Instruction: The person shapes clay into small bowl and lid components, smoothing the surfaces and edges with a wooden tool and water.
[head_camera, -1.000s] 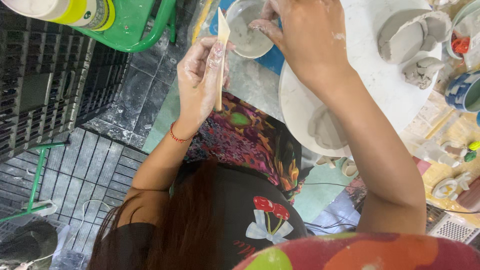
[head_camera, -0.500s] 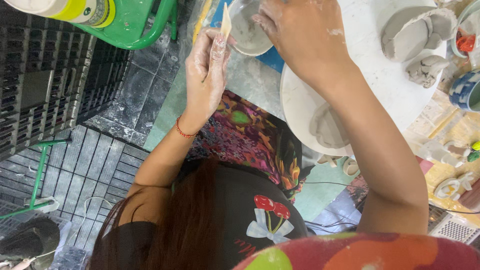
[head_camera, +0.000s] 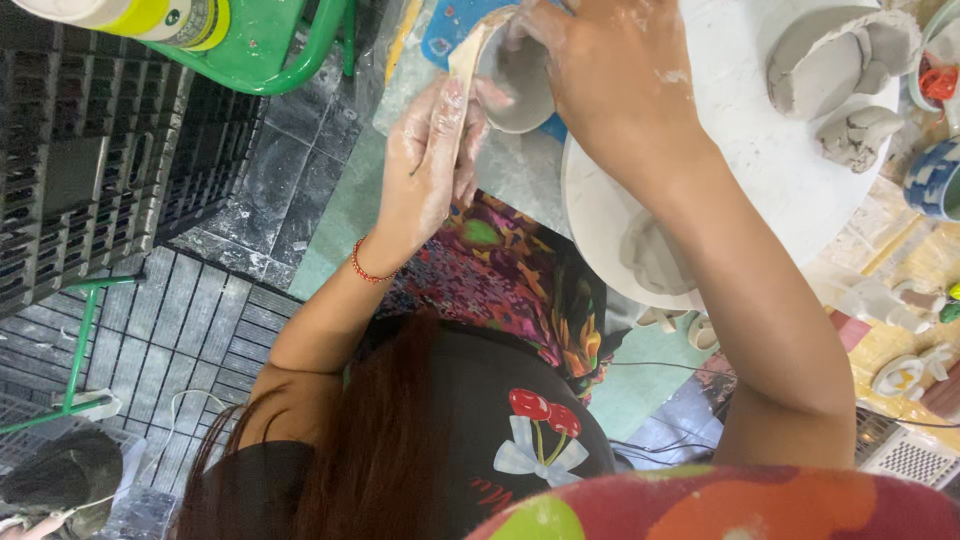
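My left hand (head_camera: 428, 172), dusted with pale clay and wearing a red thread bracelet, grips a flat wooden modelling stick (head_camera: 462, 72). The stick's upper end rests against the rim of a small grey clay bowl (head_camera: 522, 88). My right hand (head_camera: 622, 82) holds that bowl from the right, its fingers curled over the rim and partly hiding it. Both hands are raised over the edge of a round white board (head_camera: 745, 175).
Grey clay pieces (head_camera: 835, 55) and a smaller lump (head_camera: 860, 135) lie on the board. A white dish (head_camera: 600, 225) with clay sits below my right forearm. A green stool (head_camera: 275, 55) and black crates (head_camera: 90, 170) stand at left; a blue-patterned cup (head_camera: 935, 180) is at right.
My left hand has risen with the wooden stick and moved right, up to the clay bowl's rim. My right hand has kept hold of the bowl with little movement.
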